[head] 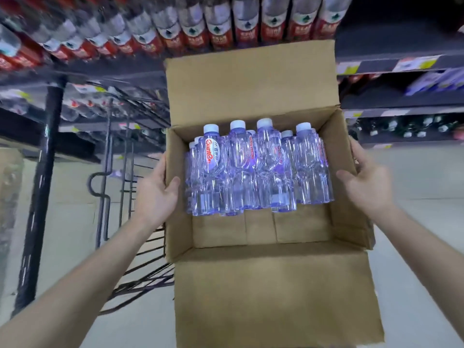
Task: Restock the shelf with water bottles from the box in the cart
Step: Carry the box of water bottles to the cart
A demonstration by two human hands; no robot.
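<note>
An open cardboard box [261, 231] fills the middle of the view, its flaps folded out toward and away from me. Several clear water bottles [251, 169] with white caps stand packed in its far half; the near half shows bare cardboard floor. My left hand [155, 194] grips the box's left wall, thumb hooked over the rim and inside. My right hand [366, 182] holds the right wall, with the thumb at the rim and the fingers along the outside.
A black wire cart [120, 194] stands left of the box, beside a black upright post [42, 172]. Shelves [401, 64] run across the top, with red-labelled bottles [200, 28] in a row above. Pale floor lies below and to the right.
</note>
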